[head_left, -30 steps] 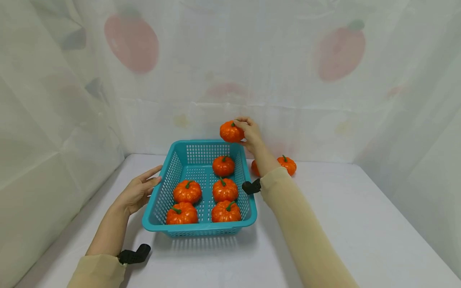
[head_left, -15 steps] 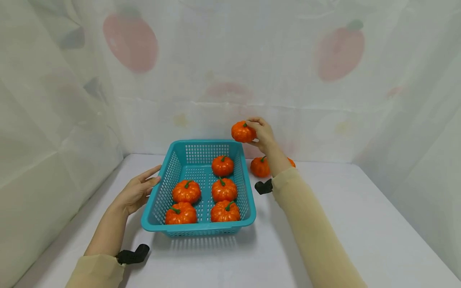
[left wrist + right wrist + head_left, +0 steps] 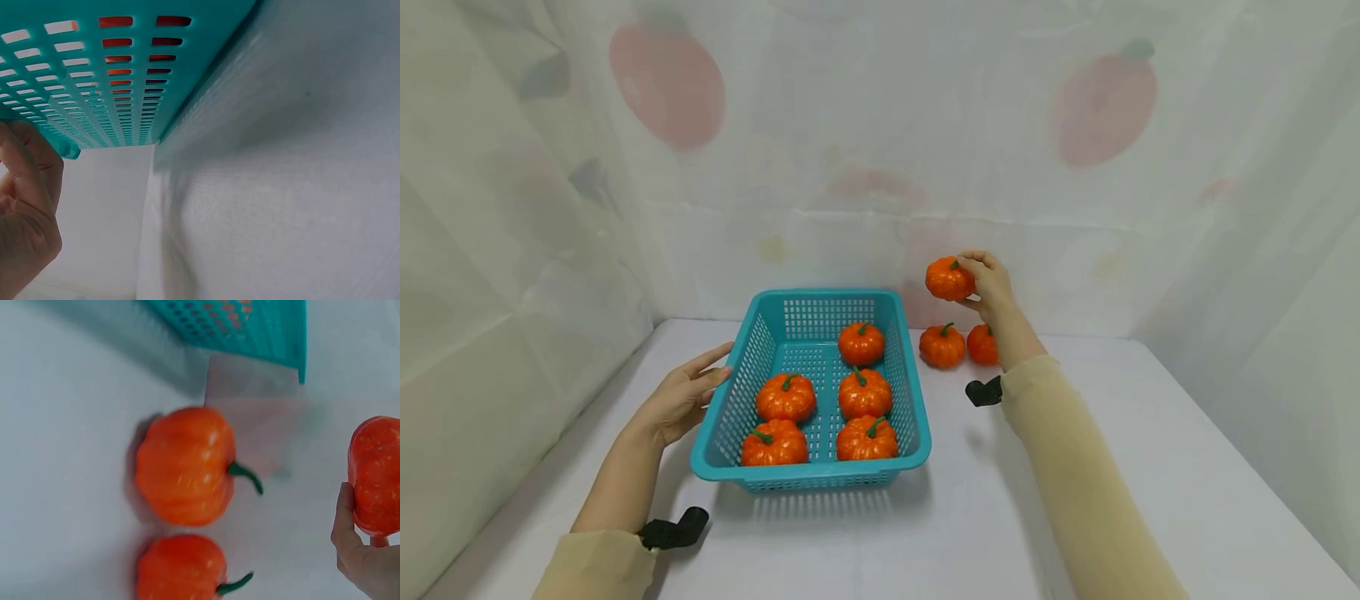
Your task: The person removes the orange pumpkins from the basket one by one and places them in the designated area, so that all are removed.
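Note:
In the head view, my right hand [image 3: 991, 287] holds a small orange pumpkin [image 3: 949, 280] with a green stem, raised above the table. The right wrist view shows fingers and thumb around this pumpkin [image 3: 377, 475]. A teal plastic basket [image 3: 811, 472] stands left of it, with several pumpkins inside, such as one pumpkin [image 3: 861, 344] at the back right. My left hand [image 3: 676, 400] touches the basket's left rim with relaxed fingers. In the left wrist view, the left hand [image 3: 28, 200] lies against the underside of the rim.
Two more pumpkins, one pumpkin [image 3: 942, 346] nearer the basket and another pumpkin [image 3: 982, 344] partly behind the right forearm, sit on the white table [image 3: 1120, 450]. A pale curtain [image 3: 880, 108] with faded fruit prints closes off the back and both sides.
My right hand has carried the pumpkin rightward, from over the basket's back right corner to above the two table pumpkins. The left hand and basket stay nearly where they were.

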Motion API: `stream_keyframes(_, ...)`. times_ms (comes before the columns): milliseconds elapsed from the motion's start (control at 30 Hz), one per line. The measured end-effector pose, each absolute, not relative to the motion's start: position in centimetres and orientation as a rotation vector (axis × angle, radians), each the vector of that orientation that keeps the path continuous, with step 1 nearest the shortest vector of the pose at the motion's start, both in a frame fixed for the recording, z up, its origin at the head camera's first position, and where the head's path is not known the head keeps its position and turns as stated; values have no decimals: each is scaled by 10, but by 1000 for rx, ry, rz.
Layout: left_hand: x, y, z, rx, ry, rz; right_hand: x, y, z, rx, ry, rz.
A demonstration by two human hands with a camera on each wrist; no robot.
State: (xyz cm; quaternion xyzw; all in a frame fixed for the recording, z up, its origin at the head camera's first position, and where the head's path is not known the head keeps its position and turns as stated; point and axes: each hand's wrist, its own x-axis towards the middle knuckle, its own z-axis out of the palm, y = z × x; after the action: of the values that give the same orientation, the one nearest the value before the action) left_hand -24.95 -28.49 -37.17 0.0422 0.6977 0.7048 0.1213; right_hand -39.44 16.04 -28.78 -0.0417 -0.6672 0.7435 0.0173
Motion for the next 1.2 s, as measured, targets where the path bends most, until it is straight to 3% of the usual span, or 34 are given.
stream_keyframes(1200,-250,-284,-372,100,2038,2074,-379,278,-332,-529,-1951,2210)
